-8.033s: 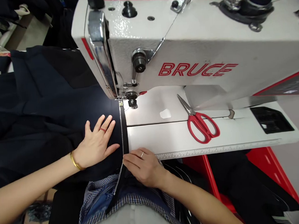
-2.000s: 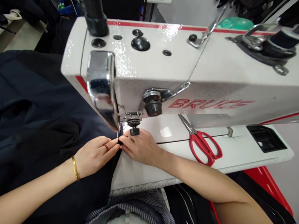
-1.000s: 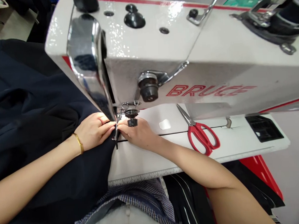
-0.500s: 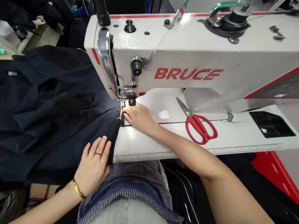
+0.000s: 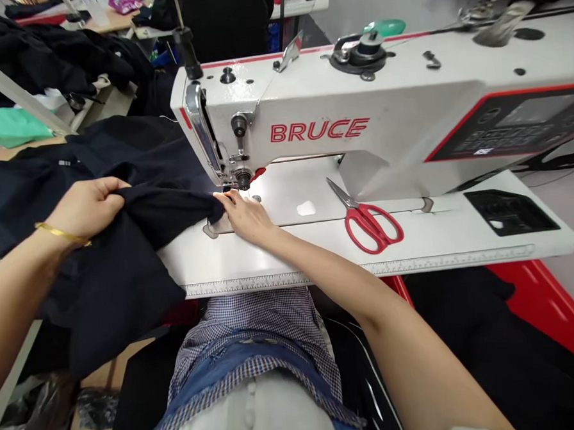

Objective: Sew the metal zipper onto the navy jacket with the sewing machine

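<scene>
Left hand (image 5: 87,206) bunched tight around dark cloth (image 5: 139,248), right hand (image 5: 243,214) pinching its edge, scissors (image 5: 367,220) well right of that pinch

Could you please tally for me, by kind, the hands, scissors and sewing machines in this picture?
Hands: 2, the left hand gripping the dark fabric and the right hand on the fabric's edge by the needle.
Scissors: 1, the red-handled scissors.
Sewing machines: 1, the white sewing machine.
Total: 4
</scene>
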### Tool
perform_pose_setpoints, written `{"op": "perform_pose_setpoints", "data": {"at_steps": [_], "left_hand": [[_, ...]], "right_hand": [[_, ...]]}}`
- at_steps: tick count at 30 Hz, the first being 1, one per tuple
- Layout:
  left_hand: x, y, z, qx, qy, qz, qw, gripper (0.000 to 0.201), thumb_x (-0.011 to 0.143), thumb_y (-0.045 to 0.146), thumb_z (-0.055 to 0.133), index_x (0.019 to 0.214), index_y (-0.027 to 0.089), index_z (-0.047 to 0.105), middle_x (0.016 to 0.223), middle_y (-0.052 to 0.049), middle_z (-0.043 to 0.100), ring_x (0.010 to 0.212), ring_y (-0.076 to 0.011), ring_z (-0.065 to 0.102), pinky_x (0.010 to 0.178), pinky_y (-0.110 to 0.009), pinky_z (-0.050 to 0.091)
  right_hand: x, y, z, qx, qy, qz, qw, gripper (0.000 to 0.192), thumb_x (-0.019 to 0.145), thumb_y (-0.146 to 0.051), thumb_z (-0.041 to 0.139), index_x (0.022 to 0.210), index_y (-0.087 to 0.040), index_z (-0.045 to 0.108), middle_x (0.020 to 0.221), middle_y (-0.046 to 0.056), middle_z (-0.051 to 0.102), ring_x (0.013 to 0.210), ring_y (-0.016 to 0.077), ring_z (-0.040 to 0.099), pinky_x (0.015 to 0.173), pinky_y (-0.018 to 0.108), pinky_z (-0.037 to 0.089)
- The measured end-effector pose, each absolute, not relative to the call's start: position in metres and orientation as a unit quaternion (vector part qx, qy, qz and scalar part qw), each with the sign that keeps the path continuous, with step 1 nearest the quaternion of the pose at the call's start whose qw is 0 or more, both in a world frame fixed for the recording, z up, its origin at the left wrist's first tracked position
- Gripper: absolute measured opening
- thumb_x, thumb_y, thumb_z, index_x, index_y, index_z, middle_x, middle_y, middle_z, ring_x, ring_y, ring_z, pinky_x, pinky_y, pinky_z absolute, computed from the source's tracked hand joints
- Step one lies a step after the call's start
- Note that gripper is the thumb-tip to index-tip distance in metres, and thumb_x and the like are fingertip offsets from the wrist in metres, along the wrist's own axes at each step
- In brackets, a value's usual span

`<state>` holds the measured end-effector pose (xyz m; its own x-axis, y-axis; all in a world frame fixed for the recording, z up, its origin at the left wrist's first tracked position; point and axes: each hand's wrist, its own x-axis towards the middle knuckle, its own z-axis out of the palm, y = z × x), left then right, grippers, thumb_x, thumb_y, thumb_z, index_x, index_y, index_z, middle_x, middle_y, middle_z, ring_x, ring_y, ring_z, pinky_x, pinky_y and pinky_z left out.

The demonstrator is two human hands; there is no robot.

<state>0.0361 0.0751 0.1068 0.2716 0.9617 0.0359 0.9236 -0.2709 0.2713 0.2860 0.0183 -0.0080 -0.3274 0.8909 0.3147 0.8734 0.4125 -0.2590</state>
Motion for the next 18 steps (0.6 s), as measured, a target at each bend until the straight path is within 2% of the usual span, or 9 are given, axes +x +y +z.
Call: {"op": "perform_pose_setpoints", "data": {"at_steps": [3, 5, 9, 11, 13, 16, 17, 18], "left_hand": [[0.044, 0.092, 0.099, 0.812, 0.583, 0.016, -0.030, 0.034, 0.079, 0.020, 0.031, 0.089, 0.009, 0.061, 0.055, 0.003, 0.048, 0.047, -0.0063, 0.046, 0.052, -0.025, 0.046], [0.048, 0.093, 0.085, 0.823, 0.563, -0.015, -0.077, 0.035, 0.081, 0.018, 0.030, 0.096, 0.009, 0.061, 0.064, -0.001, 0.050, 0.057, -0.0118, 0.051, 0.060, -0.032, 0.048], [0.060, 0.072, 0.054, 0.848, 0.504, 0.043, -0.156, 0.038, 0.087, 0.016, 0.025, 0.111, 0.010, 0.054, 0.095, -0.008, 0.051, 0.085, -0.0196, 0.053, 0.072, -0.032, 0.047], [0.075, 0.055, 0.040, 0.864, 0.457, 0.108, -0.183, 0.036, 0.086, 0.017, 0.030, 0.114, 0.012, 0.052, 0.099, -0.009, 0.050, 0.089, -0.0195, 0.052, 0.073, -0.029, 0.047], [0.093, 0.041, 0.029, 0.881, 0.426, 0.140, -0.152, 0.040, 0.083, 0.026, 0.041, 0.120, 0.012, 0.047, 0.097, -0.010, 0.053, 0.084, -0.0195, 0.054, 0.067, -0.028, 0.047], [0.117, 0.034, 0.017, 0.887, 0.436, 0.130, -0.077, 0.068, 0.075, 0.041, 0.053, 0.130, 0.007, 0.031, 0.097, -0.013, 0.055, 0.079, -0.0224, 0.057, 0.059, -0.028, 0.046], [0.122, 0.037, 0.015, 0.883, 0.448, 0.128, -0.056, 0.070, 0.075, 0.041, 0.054, 0.130, 0.007, 0.030, 0.097, -0.013, 0.056, 0.079, -0.0223, 0.058, 0.058, -0.028, 0.046], [0.125, 0.040, 0.013, 0.877, 0.460, 0.135, -0.041, 0.063, 0.075, 0.037, 0.053, 0.128, 0.008, 0.033, 0.094, -0.011, 0.057, 0.078, -0.0213, 0.058, 0.059, -0.027, 0.045]], "right_hand": [[0.274, 0.028, -0.008, -0.570, -0.801, -0.010, 0.183, 0.040, 0.087, -0.010, 0.025, 0.125, -0.016, 0.037, 0.118, 0.015, 0.048, 0.087, 0.0219, 0.054, 0.070, 0.037, 0.043], [0.268, 0.031, -0.008, -0.576, -0.797, -0.009, 0.181, 0.033, 0.089, -0.014, 0.025, 0.118, -0.017, 0.041, 0.113, 0.013, 0.051, 0.085, 0.0212, 0.054, 0.067, 0.034, 0.043], [0.262, 0.033, -0.007, -0.575, -0.797, 0.011, 0.184, 0.027, 0.092, -0.022, 0.025, 0.108, -0.017, 0.045, 0.109, 0.011, 0.052, 0.083, 0.0203, 0.056, 0.059, 0.030, 0.041], [0.262, 0.033, -0.007, -0.576, -0.796, 0.020, 0.181, 0.028, 0.092, -0.020, 0.024, 0.108, -0.017, 0.045, 0.108, 0.011, 0.053, 0.082, 0.0197, 0.056, 0.058, 0.030, 0.040], [0.263, 0.033, -0.007, -0.575, -0.796, 0.026, 0.186, 0.028, 0.092, -0.018, 0.023, 0.108, -0.018, 0.046, 0.107, 0.010, 0.054, 0.081, 0.0190, 0.057, 0.057, 0.029, 0.039], [0.268, 0.035, -0.008, -0.581, -0.788, 0.038, 0.197, 0.027, 0.093, -0.021, 0.026, 0.106, -0.019, 0.049, 0.103, 0.008, 0.056, 0.079, 0.0185, 0.057, 0.058, 0.028, 0.038], [0.269, 0.035, -0.008, -0.586, -0.784, 0.046, 0.199, 0.027, 0.093, -0.023, 0.027, 0.106, -0.019, 0.049, 0.102, 0.007, 0.057, 0.080, 0.0184, 0.057, 0.058, 0.028, 0.038], [0.270, 0.035, -0.009, -0.589, -0.781, 0.054, 0.201, 0.027, 0.093, -0.026, 0.027, 0.106, -0.019, 0.050, 0.102, 0.008, 0.057, 0.081, 0.0183, 0.057, 0.059, 0.028, 0.038]]}}
